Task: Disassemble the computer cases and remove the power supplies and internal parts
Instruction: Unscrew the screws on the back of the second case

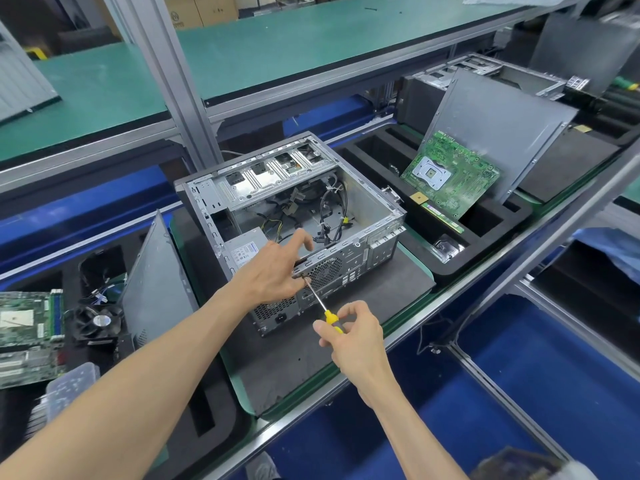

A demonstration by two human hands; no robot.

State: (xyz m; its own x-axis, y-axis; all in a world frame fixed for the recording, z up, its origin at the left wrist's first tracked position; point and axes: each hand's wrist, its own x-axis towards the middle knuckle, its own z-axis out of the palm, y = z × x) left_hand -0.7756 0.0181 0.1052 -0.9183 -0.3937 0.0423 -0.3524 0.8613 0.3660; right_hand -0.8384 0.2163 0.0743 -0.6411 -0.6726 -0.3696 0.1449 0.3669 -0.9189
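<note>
An open grey computer case (377, 209) lies on its side on a dark mat, rear panel toward me. Inside it sit a silver power supply (244, 251) and loose black and yellow cables (332, 206). My right hand (353, 337) grips the yellow handle of a screwdriver (322, 308), whose tip meets the rear panel near the fan grille. My left hand (277, 271) rests on the case's rear top edge, fingertips pinching at the screwdriver tip; what they pinch is hidden.
A green motherboard (450, 171) leans in a black foam tray (485, 223) to the right against a grey side panel (498, 129). Left: another side panel (152, 289), a fan (98, 320), a motherboard (27, 334). Aluminium frame posts (180, 84) stand behind.
</note>
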